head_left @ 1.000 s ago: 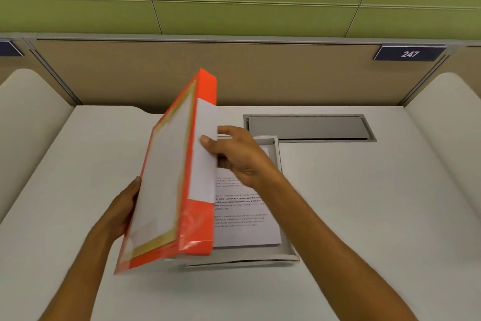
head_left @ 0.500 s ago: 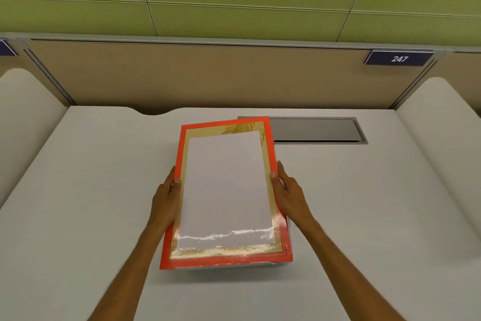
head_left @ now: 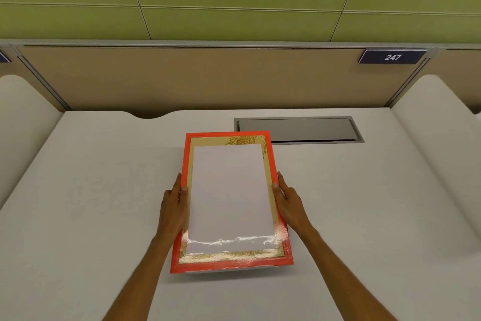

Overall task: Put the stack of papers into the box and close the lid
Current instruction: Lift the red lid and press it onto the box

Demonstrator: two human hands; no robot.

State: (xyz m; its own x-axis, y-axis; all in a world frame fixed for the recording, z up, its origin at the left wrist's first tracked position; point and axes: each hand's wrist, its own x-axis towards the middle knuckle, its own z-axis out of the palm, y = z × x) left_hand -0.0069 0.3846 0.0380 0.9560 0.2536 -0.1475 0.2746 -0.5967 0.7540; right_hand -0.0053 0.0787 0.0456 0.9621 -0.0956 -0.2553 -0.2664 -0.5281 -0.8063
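Desk [head_left: 104, 190] w/ cable hatch [head_left: 299, 129], "247" tag [head_left: 392, 57]

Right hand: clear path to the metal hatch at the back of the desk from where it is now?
Probably yes. The right hand rests on the right edge of the orange lid, and the grey hatch lies ahead and slightly right across bare desk; nothing stands between them. It would have to let go of the lid first.

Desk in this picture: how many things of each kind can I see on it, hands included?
Hands: 2, the left hand and right hand
Orange lid: 1
White box under it: 1, only an edge shows
Grey hatch in the desk: 1
Total: 5
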